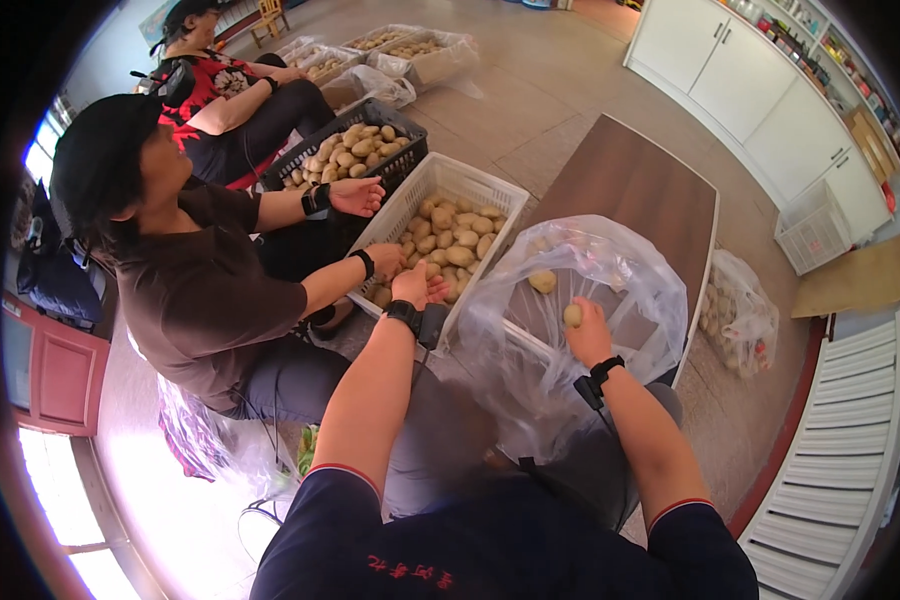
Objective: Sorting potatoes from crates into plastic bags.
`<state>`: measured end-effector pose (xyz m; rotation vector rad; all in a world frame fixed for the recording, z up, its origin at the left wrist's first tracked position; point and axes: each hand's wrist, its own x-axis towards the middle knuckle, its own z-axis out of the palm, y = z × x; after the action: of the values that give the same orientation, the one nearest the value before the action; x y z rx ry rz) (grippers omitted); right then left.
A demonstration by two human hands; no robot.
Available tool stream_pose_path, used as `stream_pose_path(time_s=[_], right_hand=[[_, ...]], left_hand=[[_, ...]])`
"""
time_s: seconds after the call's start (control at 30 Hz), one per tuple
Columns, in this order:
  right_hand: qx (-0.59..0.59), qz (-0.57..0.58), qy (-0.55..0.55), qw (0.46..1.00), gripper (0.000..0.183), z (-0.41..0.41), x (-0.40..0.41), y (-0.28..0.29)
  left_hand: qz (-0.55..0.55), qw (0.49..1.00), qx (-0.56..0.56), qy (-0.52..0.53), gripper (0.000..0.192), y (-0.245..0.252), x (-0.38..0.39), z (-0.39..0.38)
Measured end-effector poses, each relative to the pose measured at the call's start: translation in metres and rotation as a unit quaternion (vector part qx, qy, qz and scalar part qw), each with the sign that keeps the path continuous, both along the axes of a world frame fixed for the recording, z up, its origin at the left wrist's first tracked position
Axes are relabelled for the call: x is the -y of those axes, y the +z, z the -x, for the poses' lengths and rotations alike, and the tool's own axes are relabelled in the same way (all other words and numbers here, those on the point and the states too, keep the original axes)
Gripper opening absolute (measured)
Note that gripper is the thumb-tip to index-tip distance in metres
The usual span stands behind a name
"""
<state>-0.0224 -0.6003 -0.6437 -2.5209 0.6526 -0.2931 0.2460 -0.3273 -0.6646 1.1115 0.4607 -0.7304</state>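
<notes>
My right hand [589, 334] holds a potato [573, 315] over a large clear plastic bag [645, 285] that is spread open on a low brown table [622, 172]. Another potato [543, 281] lies in the bag, further from me. My left hand [418, 287] is at the near edge of a white plastic crate [480, 178] of potatoes, palm turned partly up and fingers apart; whether it touches a potato cannot be told. A co-worker's hand [387, 261] is close beside it, over the same crate.
The co-worker [210, 300] sits at my left, another person [217, 97] beyond. A black crate [417, 142] of potatoes stands behind the white one, with lined boxes [427, 71] further back. A filled plastic bag [739, 315] sits on the floor right of the table, near a white basket [814, 236].
</notes>
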Motion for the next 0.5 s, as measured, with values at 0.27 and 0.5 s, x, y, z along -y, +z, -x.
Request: stream_pose_path(time_s=[0.27, 0.5], right_hand=[[0.063, -0.536, -0.147, 0.829, 0.042, -0.013, -0.018, 0.027], [0.121, -0.823, -0.049, 0.553, 0.034, -0.014, -0.035, 0.028]], left_hand=[[-0.064, 0.998, 0.029, 0.001, 0.04, 0.017, 0.008, 0.009], [-0.116, 0.969, 0.192, -0.105, 0.049, 0.073, 0.034, 0.049]])
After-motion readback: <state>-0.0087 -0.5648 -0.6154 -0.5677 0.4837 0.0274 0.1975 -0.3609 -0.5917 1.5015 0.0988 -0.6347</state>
